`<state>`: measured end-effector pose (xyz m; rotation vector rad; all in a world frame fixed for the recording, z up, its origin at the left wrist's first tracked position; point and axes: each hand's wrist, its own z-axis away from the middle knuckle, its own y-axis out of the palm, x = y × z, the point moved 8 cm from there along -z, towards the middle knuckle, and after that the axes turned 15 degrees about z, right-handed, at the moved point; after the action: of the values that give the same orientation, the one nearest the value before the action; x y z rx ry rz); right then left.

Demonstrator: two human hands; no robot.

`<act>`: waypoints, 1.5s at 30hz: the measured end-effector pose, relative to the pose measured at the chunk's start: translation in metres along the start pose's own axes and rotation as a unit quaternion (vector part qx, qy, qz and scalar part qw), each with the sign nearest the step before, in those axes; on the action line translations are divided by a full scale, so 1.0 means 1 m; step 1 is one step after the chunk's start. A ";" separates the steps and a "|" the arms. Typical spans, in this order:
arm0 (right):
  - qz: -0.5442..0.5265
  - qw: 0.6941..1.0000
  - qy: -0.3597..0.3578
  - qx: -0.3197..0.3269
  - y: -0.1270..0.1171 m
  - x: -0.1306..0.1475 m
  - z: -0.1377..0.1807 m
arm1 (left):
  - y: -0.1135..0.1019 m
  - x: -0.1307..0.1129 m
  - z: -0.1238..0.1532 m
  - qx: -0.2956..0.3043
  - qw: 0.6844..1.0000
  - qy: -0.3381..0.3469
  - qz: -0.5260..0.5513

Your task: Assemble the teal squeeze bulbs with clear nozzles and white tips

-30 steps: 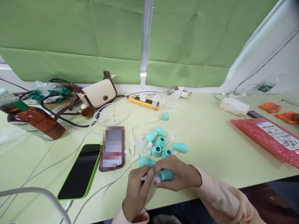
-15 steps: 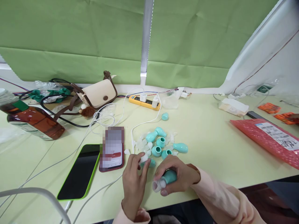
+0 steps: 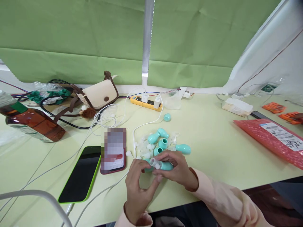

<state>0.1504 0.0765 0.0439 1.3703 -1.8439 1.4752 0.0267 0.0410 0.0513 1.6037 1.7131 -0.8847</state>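
Note:
My right hand (image 3: pixel 176 167) is closed around a teal squeeze bulb (image 3: pixel 166 165) with a translucent tube-like piece (image 3: pixel 153 162) on its end, which points left. Beside that end is my left hand (image 3: pixel 139 187), thumb and forefinger spread apart, with nothing visible gripped between them; whether a fingertip touches the clear piece I cannot tell. Under the hands, partly hidden, lies another teal part (image 3: pixel 148 168). Just beyond are several loose teal parts, among them an open-necked bulb (image 3: pixel 163 143) and a longer one (image 3: pixel 183 149). Small translucent white pieces (image 3: pixel 144 145) are heaped at their left.
Left of the hands lie a red-edged phone (image 3: pixel 115 157) and a green-cased phone (image 3: pixel 80 176). Farther back are a cream bag (image 3: pixel 99 96), a yellow power strip (image 3: pixel 142 103), white cables and a brown bottle (image 3: pixel 33 121). A red bubble mailer (image 3: pixel 267 138) lies right.
My right hand has brought the teal bulb up and left, toward my left hand. My left fingers have let go of a small white piece and spread apart.

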 end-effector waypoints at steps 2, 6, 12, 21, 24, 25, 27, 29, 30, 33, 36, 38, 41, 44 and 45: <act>0.046 0.996 -0.058 -0.045 -0.005 0.010 0.001 | 0.001 0.005 0.000 -0.003 1.000 -0.022 -0.011; 0.095 0.986 -0.128 -0.049 -0.007 0.027 0.003 | -0.001 0.017 0.001 -0.025 0.997 -0.067 0.032; -0.011 0.998 -0.067 -0.013 -0.008 0.018 0.001 | -0.005 0.024 0.005 -0.054 0.991 -0.086 0.090; -0.009 0.997 -0.029 -0.068 -0.005 0.005 0.007 | -0.008 -0.010 0.004 -0.090 0.990 0.106 -0.010; 0.042 0.992 -0.066 -0.100 -0.009 0.011 0.010 | -0.007 -0.016 0.006 -0.099 0.986 0.128 -0.036; 0.052 0.990 -0.074 -0.110 -0.010 0.013 0.011 | -0.007 -0.018 0.008 -0.102 0.984 0.136 -0.045; 0.067 0.986 -0.086 -0.127 -0.011 0.017 0.013 | -0.006 -0.020 0.012 -0.108 0.981 0.149 -0.064; 0.080 0.983 -0.093 -0.138 -0.012 0.020 0.014 | -0.005 -0.021 0.015 -0.113 0.978 0.157 -0.077; 0.084 0.982 -0.096 -0.141 -0.012 0.021 0.014 | -0.006 -0.021 0.015 -0.116 0.977 0.160 -0.079; 0.071 0.983 -0.102 -0.137 -0.011 0.022 0.015 | -0.008 -0.020 0.013 -0.123 0.979 0.149 -0.063; 0.035 0.987 -0.098 -0.120 -0.010 0.019 0.015 | -0.011 -0.012 0.008 -0.112 0.988 0.103 0.003; 0.013 0.990 -0.094 -0.107 -0.010 0.017 0.014 | -0.013 -0.005 0.007 -0.109 0.990 0.065 0.060; -0.016 0.991 -0.090 -0.097 -0.010 0.016 0.013 | -0.015 0.001 0.006 -0.116 0.989 0.039 0.082; -0.023 0.992 -0.080 -0.093 -0.011 0.016 0.012 | -0.013 -0.006 0.004 -0.100 0.992 0.075 0.030; -0.012 0.992 -0.084 -0.098 -0.012 0.017 0.012 | -0.012 -0.009 0.004 -0.095 0.991 0.091 0.007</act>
<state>0.1565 0.0592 0.0587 1.4499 -2.0083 1.1611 0.0154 0.0320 0.0572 1.6064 1.8467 -0.5631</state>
